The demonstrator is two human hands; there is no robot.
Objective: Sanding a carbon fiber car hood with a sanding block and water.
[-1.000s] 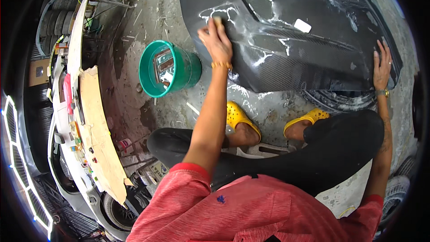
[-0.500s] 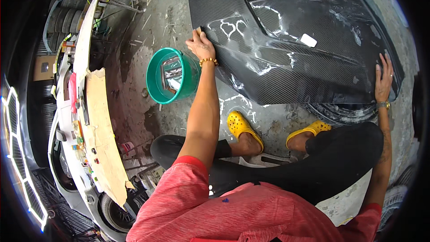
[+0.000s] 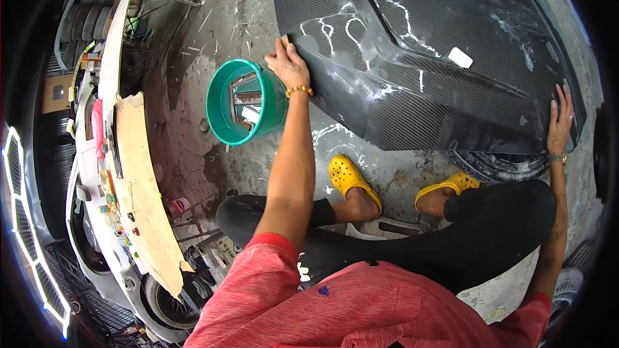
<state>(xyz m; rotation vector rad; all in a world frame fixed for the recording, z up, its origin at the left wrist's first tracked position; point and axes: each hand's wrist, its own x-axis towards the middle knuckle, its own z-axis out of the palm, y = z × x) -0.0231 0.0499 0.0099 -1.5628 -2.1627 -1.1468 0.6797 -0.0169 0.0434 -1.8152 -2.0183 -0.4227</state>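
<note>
My left hand is closed on a small tan block at the left edge of a dark carbon-fibre car panel, just above a teal bucket. The panel's surface has white wet streaks and patches, and a small white rectangular piece lies on it. My right hand lies with fingers stretched along the panel's right edge. The bucket holds liquid and several flat pieces whose kind I cannot make out.
A pale board with bottles and small items stands along the left, beside a car and stacked tires. My feet in yellow clogs are below the panel. A tire lies under the panel's lower edge.
My left hand has moved left from the streaked area to the panel's edge, block in it. My right hand and the panel appear shifted slightly rightward and down in view. The streaks changed shape.
</note>
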